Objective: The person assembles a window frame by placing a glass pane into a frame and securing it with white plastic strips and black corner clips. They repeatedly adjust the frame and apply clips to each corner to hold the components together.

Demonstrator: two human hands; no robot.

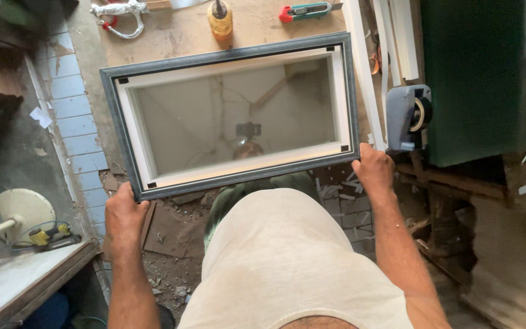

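Frame: a rectangular picture frame (229,116) with grey-blue outer moulding, a white inner liner and a glass pane; its far long side lies over the near edge of the workbench (178,30), while its near long side overhangs the floor.
Left hand: the left hand (123,213) is closed around the frame's near left corner, thumb on top of the moulding.
Right hand: the right hand (374,167) is closed around the near right corner, fingers curled over the edge.
Glass: reflects a ceiling and the person looking down.
Workbench, far edge: a yellow glue bottle (220,19) stands just beyond the frame; a red-and-green utility knife (304,10) lies to its right, a metal tool (120,13) to its left.
Right of frame: a grey tape dispenser (406,116) beside white moulding strips (391,36).
Lower left: a yellow power tool (49,234).
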